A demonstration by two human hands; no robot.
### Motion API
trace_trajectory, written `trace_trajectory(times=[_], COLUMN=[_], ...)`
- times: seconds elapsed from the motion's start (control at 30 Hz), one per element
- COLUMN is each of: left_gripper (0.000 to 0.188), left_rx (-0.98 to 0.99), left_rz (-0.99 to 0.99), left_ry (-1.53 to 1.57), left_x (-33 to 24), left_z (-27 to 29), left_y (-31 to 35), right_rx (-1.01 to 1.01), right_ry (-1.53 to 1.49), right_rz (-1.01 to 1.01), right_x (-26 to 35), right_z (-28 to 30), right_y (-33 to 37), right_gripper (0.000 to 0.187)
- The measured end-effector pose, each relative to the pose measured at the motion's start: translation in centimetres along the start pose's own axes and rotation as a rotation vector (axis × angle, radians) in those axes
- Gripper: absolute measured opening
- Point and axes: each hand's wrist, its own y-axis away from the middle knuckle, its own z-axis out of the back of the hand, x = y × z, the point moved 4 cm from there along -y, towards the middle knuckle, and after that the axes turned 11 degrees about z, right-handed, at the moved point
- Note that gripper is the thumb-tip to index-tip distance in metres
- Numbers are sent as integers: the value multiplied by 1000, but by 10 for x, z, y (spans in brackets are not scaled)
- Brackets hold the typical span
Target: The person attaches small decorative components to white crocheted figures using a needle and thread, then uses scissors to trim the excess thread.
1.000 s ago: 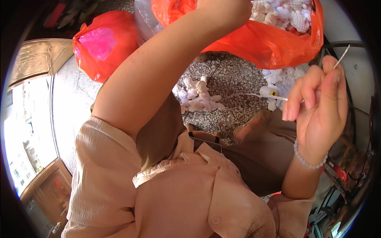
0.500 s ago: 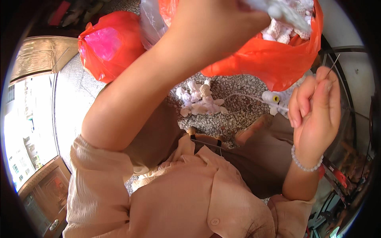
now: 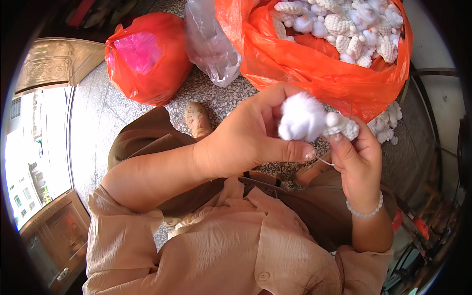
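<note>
A small white crocheted toy (image 3: 302,118) with a fluffy, furry body is held up between my hands, in front of the large red bag. My left hand (image 3: 246,132) is closed round its furry part, thumb along the near side. At its knobbly knitted end (image 3: 339,125), my right hand (image 3: 363,160) pinches with thumb and fingers. A thin pale thread (image 3: 324,161) hangs in a loop below the toy, between the hands. Faintly, a fine needle seems to rise above the right fingertips; how it is held is hidden.
Many white crocheted pieces (image 3: 361,29) fill the open red plastic bag (image 3: 314,69) ahead. More white pieces (image 3: 386,123) lie on the speckled floor at its right. A tied red bag (image 3: 152,73) and a clear plastic bag (image 3: 214,49) stand to the left.
My left hand has come back from over the red bag, bringing the white toy toward me. My right hand, earlier holding up a needle, has moved down and left to the toy.
</note>
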Motion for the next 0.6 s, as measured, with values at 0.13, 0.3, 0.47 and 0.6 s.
trace_trajectory(times=[0.13,0.3,0.47,0.6], left_gripper=[38,38,44,48], left_rx=[87,106,19,-83], left_rz=[13,224,125,-7], left_ry=[423,829,380,12], left_x=[14,20,21,13], left_z=[8,-9,5,11], left_y=[-5,-1,-6,-2], right_rx=[-219,10,407,373], right_ry=[166,1001,1117,727], right_rz=[181,970,1047,762], right_x=[4,17,19,30], right_z=[-3,-9,-20,-10], right_y=[3,10,10,9], right_gripper=[18,20,21,20])
